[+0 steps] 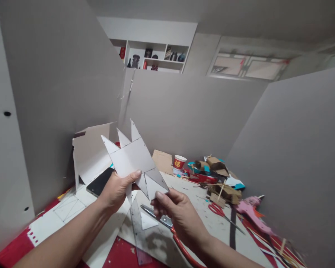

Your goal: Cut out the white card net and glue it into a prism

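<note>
Held up above the table is a white paper cutout [132, 156] with pointed triangular flaps along its top and bottom and dark pencil lines along the folds. My left hand [121, 188] pinches its lower left side, thumb on the front. My right hand [170, 206] grips a flap at its lower right corner between thumb and fingers. Beneath my hands lie large scissors [181, 243] with red handles, partly hidden by my right hand. A clear ruler [138, 230] and a small white paper triangle [148, 221] lie beside them.
A black phone [99, 182] rests left, near a sheet with a drawn figure [69, 207] and a standing folded card [93, 156]. At right are a paper cup [179, 163], cardboard scraps [216, 165], small red scissors [216, 209] and a pink glue gun [252, 212]. Grey panels [178, 111] enclose the table.
</note>
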`<state>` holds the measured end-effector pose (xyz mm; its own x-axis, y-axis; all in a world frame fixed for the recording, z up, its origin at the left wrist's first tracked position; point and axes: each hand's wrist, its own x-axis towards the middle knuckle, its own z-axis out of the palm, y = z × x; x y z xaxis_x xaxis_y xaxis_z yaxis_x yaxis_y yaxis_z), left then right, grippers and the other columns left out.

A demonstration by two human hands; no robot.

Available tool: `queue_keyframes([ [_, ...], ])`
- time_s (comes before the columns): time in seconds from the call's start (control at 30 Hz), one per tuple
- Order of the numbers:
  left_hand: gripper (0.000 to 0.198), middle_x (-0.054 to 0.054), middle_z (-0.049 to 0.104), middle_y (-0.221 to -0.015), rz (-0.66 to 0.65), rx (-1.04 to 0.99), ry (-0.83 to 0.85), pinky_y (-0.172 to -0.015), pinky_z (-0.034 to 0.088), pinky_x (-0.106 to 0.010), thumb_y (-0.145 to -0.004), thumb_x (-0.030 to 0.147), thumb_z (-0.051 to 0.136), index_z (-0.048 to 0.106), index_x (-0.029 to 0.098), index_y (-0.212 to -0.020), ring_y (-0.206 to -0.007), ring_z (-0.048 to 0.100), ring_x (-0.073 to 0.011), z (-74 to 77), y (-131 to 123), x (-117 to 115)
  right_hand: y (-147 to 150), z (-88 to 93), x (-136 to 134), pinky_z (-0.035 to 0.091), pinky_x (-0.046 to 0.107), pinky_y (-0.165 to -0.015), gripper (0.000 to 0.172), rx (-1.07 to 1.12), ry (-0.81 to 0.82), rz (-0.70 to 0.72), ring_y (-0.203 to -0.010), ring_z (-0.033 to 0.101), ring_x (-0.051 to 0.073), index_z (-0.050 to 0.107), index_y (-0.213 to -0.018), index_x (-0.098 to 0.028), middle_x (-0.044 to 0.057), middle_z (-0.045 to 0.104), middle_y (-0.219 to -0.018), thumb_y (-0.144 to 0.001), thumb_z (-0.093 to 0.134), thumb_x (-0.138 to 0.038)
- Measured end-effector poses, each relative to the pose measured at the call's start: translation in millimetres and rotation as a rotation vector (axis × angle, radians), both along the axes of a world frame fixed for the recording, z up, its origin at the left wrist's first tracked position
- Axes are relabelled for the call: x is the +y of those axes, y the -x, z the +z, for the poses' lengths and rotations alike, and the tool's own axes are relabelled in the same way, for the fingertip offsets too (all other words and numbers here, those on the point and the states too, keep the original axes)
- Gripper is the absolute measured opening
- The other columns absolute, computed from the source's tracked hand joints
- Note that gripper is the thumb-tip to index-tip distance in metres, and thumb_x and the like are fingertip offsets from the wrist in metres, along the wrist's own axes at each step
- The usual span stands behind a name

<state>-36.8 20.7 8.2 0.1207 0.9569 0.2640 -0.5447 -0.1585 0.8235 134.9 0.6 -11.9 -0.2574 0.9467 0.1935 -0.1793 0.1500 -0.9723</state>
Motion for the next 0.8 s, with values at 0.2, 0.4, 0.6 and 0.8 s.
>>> queue_keyframes([
  [0.2, 0.028, -0.009, 0.067, -0.079, -0.133, -0.035, 0.086, -0.06, 0.051, -0.026, -0.071, 0.025, 0.075, 0.065, 0.009, -0.091, -0.065, 0.06, -0.0156, 0.4, 2, -1, -3, -2.5, 10, 0.044, 0.022, -0.052, 0.03, -0.087, -0.061, -0.052, -0.051, 0.054, 0.011, 0.068, -0.068, -0.014, 0.002, 0.062, -0.056, -0.076, 0.07, -0.042],
  [0.4, 0.023, -0.007, 0.064, -0.071, -0.308, -0.018, 0.098, -0.062, 0.052, -0.026, -0.068, 0.023, 0.076, 0.067, 0.009, -0.084, -0.064, 0.06, -0.0156, 0.6, 1, -2, -10, -0.6, 19, 0.041, 0.022, -0.047, 0.028, -0.039, -0.087, -0.066, -0.049, 0.052, 0.011, 0.069, -0.075, -0.016, 0.0, 0.061, -0.058, -0.072, 0.073, -0.043],
  [0.6, 0.023, -0.007, 0.064, -0.07, -0.304, 0.069, 0.053, -0.057, 0.047, -0.024, -0.066, 0.024, 0.077, 0.068, 0.009, -0.081, -0.061, 0.058, -0.0146, -2.0, 1, 0, -15, 5.4, 20, 0.045, 0.023, -0.051, 0.019, 0.075, 0.033, 0.063, -0.053, 0.057, 0.012, 0.067, -0.085, -0.02, 0.001, 0.067, -0.07, -0.076, 0.07, -0.036],
  [0.8, 0.031, -0.009, 0.067, -0.081, -0.214, 0.238, -0.09, -0.067, 0.048, -0.032, -0.06, 0.025, 0.078, 0.068, 0.012, -0.086, -0.071, 0.06, -0.02, -6.1, -3, -4, -21, 13.0, 15, 0.045, 0.029, -0.051, 0.032, 0.135, 0.13, 0.094, -0.061, 0.063, 0.021, 0.066, -0.102, -0.024, 0.005, 0.07, -0.077, -0.077, 0.064, -0.043],
])
